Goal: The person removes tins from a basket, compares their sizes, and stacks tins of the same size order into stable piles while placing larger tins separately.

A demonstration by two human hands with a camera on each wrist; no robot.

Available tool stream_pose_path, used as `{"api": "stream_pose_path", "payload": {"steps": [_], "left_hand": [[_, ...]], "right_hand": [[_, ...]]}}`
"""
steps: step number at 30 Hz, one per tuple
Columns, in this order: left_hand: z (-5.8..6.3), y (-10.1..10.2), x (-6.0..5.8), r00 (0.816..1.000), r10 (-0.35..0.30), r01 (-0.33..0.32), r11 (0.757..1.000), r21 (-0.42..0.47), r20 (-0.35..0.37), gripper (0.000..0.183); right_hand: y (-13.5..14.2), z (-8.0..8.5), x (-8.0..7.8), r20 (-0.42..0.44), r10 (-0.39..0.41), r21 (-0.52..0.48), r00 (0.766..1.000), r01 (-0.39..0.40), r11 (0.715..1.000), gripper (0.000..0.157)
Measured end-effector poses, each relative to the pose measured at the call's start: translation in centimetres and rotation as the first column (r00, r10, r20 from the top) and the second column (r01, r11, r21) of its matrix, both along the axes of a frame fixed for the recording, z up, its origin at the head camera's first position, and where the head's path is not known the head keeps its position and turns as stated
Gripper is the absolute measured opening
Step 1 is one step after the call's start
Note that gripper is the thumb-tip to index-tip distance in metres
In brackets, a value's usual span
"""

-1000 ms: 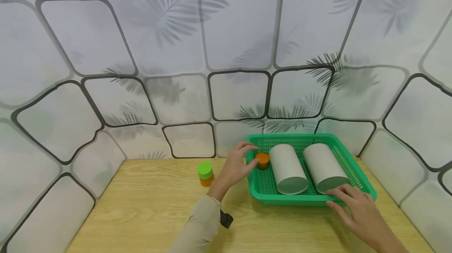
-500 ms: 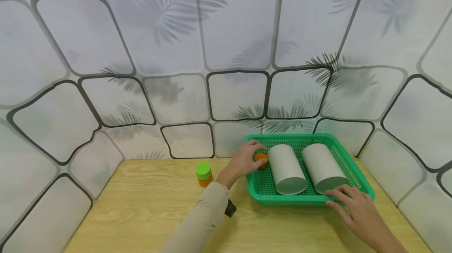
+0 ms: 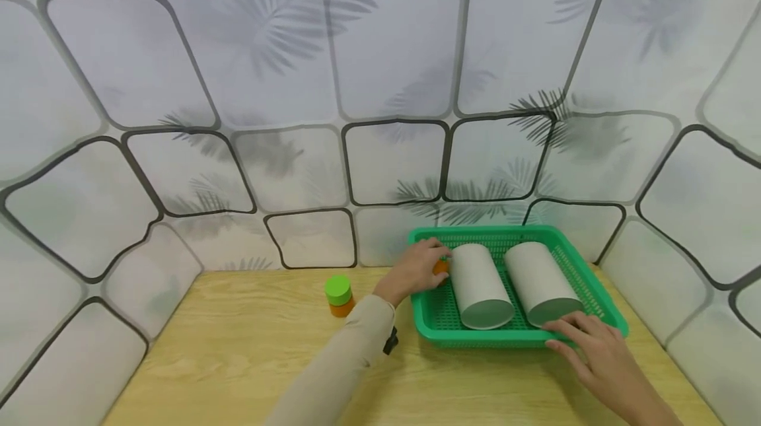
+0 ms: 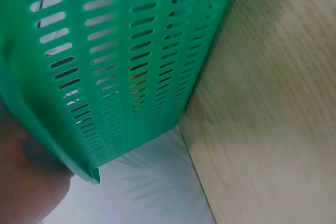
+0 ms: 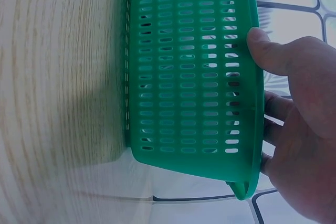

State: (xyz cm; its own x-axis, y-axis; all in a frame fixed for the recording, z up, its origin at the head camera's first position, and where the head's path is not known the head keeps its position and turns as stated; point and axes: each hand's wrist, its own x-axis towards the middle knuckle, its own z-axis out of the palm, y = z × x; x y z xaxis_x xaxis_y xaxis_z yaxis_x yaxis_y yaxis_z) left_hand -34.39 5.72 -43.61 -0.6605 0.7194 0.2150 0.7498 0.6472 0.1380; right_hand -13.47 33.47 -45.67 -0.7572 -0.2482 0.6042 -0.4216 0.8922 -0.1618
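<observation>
Two hands at work from my remote seat: L hand (image 3: 414,270) has fingers + thumb curled round small orange round piece (image 3: 441,267), inside green perforated plastic basket (image 3: 487,338), L end, beside white smooth cylinder (image 3: 480,287); grip force can't tell. R hand (image 3: 597,353) pinches basket's front rim. Green-topped orange jar (image 3: 339,295) L of basket. I'd call step grasping; next prob. needs firm hold, clean lift, basket steadied.

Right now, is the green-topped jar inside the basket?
No, the jar stands on the table, outside the basket.
</observation>
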Motion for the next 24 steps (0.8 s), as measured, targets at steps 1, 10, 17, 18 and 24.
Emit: {"api": "stream_pose_path", "payload": {"steps": [1, 10, 17, 18, 24], "left_hand": [[0.0, 0.1, -0.1, 1.000, 0.001, -0.001, 1.000, -0.017, -0.007, 0.038], [-0.3, 1.3, -0.9, 0.998, 0.044, -0.049, 0.983, -0.174, -0.035, 0.040], [-0.2, 2.2, -1.0, 0.997, 0.065, -0.077, 0.954, -0.289, -0.051, 0.047], [-0.1, 2.3, -1.0, 0.996, 0.068, -0.081, 0.950, -0.302, -0.052, 0.047], [-0.1, 2.9, -1.2, 0.995, 0.086, -0.099, 0.922, -0.374, -0.051, 0.047]], "right_hand": [[0.0, 0.0, 0.0, -0.001, 0.001, -0.001, 1.000, -0.001, 1.000, 0.038], [0.1, -0.2, -0.1, 0.016, -0.014, -0.003, 1.000, 0.014, 1.000, 0.035], [0.2, -0.3, -0.1, 0.017, -0.016, 0.001, 1.000, 0.016, 1.000, 0.036], [0.2, -0.3, -0.1, 0.016, -0.015, 0.000, 1.000, 0.015, 1.000, 0.036], [0.2, -0.3, -0.1, 0.024, -0.021, -0.002, 1.000, 0.021, 1.000, 0.037]]}}
